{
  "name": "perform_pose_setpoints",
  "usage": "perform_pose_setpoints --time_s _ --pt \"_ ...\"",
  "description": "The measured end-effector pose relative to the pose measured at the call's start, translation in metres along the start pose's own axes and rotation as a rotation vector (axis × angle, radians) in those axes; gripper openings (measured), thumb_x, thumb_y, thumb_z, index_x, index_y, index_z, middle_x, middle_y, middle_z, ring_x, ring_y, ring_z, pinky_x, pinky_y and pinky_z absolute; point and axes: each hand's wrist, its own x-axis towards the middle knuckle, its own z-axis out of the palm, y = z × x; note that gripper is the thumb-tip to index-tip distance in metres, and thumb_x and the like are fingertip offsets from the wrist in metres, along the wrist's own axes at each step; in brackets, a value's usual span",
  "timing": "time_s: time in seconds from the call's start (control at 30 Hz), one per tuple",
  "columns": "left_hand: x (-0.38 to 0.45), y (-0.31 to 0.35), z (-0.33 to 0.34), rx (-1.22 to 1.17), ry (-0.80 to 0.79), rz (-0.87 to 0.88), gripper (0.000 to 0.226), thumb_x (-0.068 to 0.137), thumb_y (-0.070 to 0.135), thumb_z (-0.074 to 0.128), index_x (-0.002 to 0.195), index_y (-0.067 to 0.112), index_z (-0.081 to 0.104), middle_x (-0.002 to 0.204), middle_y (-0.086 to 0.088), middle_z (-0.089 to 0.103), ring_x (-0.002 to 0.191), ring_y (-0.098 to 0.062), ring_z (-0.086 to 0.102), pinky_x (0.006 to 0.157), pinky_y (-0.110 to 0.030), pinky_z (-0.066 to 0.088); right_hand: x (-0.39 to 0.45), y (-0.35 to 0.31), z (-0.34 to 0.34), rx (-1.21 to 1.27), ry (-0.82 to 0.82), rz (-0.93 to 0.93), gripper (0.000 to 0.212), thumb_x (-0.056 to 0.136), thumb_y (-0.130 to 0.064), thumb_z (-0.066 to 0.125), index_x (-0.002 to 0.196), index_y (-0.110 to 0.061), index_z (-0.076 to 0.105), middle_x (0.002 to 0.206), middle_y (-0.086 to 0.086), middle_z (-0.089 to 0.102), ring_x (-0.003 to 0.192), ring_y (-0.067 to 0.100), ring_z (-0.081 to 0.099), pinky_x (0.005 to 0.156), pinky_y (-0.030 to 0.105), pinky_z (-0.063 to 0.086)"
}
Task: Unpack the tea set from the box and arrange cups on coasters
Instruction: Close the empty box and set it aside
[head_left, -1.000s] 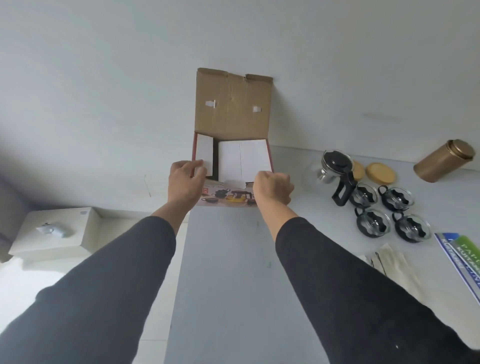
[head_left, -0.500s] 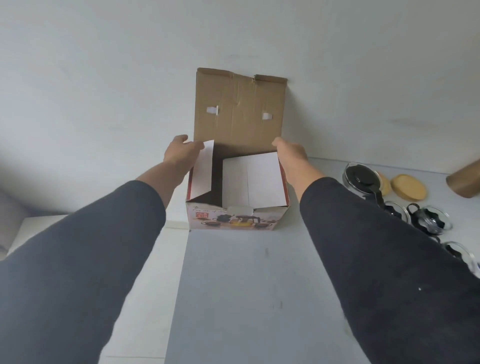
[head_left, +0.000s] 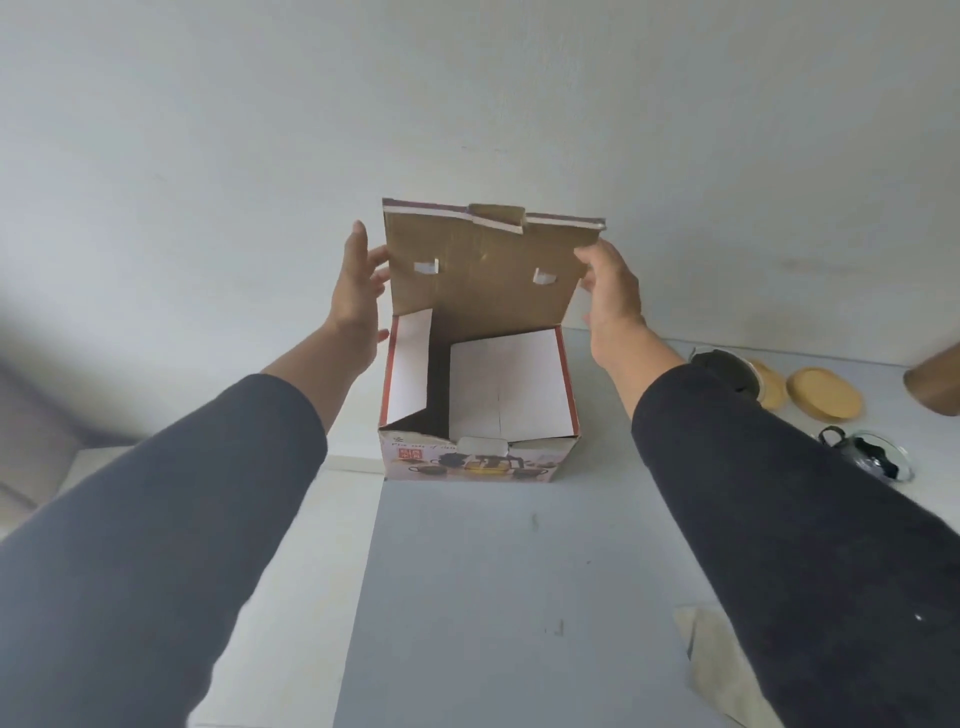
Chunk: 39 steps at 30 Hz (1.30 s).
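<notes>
Both hands, left hand (head_left: 358, 296) spread and right hand (head_left: 610, 291) pinching, have risen from the box (head_left: 478, 457) rim to its lid (head_left: 483, 270) at centre frame, likely closing it.

Both hands, left hand (head_left: 357, 291) and right hand (head_left: 609, 291), now up from the box's sides to its raised lid (head_left: 483, 270).

teapot (head_left: 727, 366): mostly behind right sleeve | gold canister (head_left: 937, 382): cut by right edge | cup (head_left: 872, 460): part-hidden
</notes>
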Motion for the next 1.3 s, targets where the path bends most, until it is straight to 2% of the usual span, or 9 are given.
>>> perform_pose_setpoints --time_s 0.1,0.17,0.23,0.37,0.53,0.6,0.73,1.0,1.3 --pt "-0.023 -0.010 -0.005 0.049 0.033 0.058 0.058 0.092 0.066 0.022 0.122 0.028 0.055 0.144 0.002 0.042 0.136 -0.019 0.032 0.105 -0.048 0.026 -0.029 0.008 -0.012 -0.008 0.045 -0.014 0.036 0.062 -0.031 0.050 0.087 -0.005 0.056 0.090 -0.006 0.050 0.088 0.013 0.048 0.079 0.032 0.037" --pt "-0.042 -0.020 -0.012 0.090 0.052 0.085 0.056 0.095 0.062 0.026 0.128 0.027 0.053 0.137 0.000 0.045 0.129 -0.020 0.039 0.105 -0.044 0.031 -0.049 0.021 -0.022 -0.076 0.039 -0.040 0.027 0.064 -0.026 0.049 0.086 -0.020 0.064 0.092 -0.003 0.053 0.085 0.016 0.050 0.076 0.030 0.040" --pt "-0.058 -0.032 -0.021 0.121 0.035 0.102 0.044 0.095 0.055 0.035 0.121 0.029 0.060 0.121 0.004 0.053 0.114 -0.019 0.047 0.096 -0.037 0.037 -0.068 0.037 -0.034 -0.134 0.001 -0.057 0.039 0.073 -0.010 0.047 0.099 -0.033 0.065 0.080 -0.001 0.054 0.075 0.018 0.049 0.066 0.026 0.042" --pt "-0.082 -0.053 -0.043 0.191 -0.015 0.134 0.020 0.085 0.046 0.057 0.102 0.040 0.065 0.103 0.010 0.065 0.096 -0.013 0.059 0.083 -0.033 0.046 -0.094 0.066 -0.050 -0.275 -0.036 -0.057 0.056 0.079 0.004 0.043 0.119 -0.033 0.058 0.072 -0.001 0.057 0.068 0.018 0.055 0.066 0.028 0.049" --pt "-0.094 -0.078 -0.053 0.393 -0.013 0.208 0.013 0.085 0.034 0.066 0.098 0.038 0.067 0.097 0.000 0.073 0.094 -0.013 0.067 0.085 -0.029 0.053 -0.106 0.084 -0.052 -0.470 -0.071 -0.119 0.038 0.078 -0.013 0.064 0.112 -0.031 0.064 0.073 -0.009 0.052 0.069 0.012 0.051 0.069 0.020 0.046" --pt "-0.097 -0.080 -0.050 0.434 0.028 0.231 0.011 0.086 0.030 0.067 0.097 0.033 0.068 0.094 0.001 0.072 0.094 -0.013 0.066 0.086 -0.029 0.053 -0.106 0.085 -0.050 -0.596 -0.052 -0.189 0.033 0.081 -0.016 0.065 0.112 -0.028 0.065 0.073 -0.015 0.048 0.065 0.007 0.049 0.062 0.012 0.039" --pt "-0.100 -0.082 -0.045 0.522 0.054 0.275 0.014 0.088 0.029 0.066 0.101 0.026 0.069 0.090 0.005 0.068 0.091 -0.012 0.062 0.080 -0.022 0.049 -0.108 0.085 -0.046 -0.724 -0.009 -0.268 0.030 0.088 -0.012 0.059 0.114 -0.025 0.064 0.072 -0.025 0.043 0.073 0.012 0.050 0.070 0.018 0.037" --pt "-0.098 -0.083 -0.046 0.667 0.018 0.343 0.011 0.093 0.025 0.058 0.101 0.025 0.066 0.079 0.005 0.066 0.076 -0.015 0.053 0.063 -0.011 0.039 -0.104 0.098 -0.043 -0.727 0.049 -0.246 0.025 0.088 -0.010 0.060 0.109 -0.022 0.067 0.109 0.000 0.064 0.083 0.013 0.051 0.076 0.018 0.037" --pt "-0.098 -0.089 -0.041 0.617 0.125 0.378 0.014 0.089 0.017 0.063 0.101 0.021 0.069 0.085 0.011 0.065 0.073 -0.002 0.055 0.062 0.000 0.038 -0.100 0.095 -0.046 -0.752 0.005 -0.231 0.022 0.086 -0.009 0.062 0.103 -0.021 0.069 0.110 0.000 0.065 0.082 0.012 0.049 0.078 0.018 0.036"
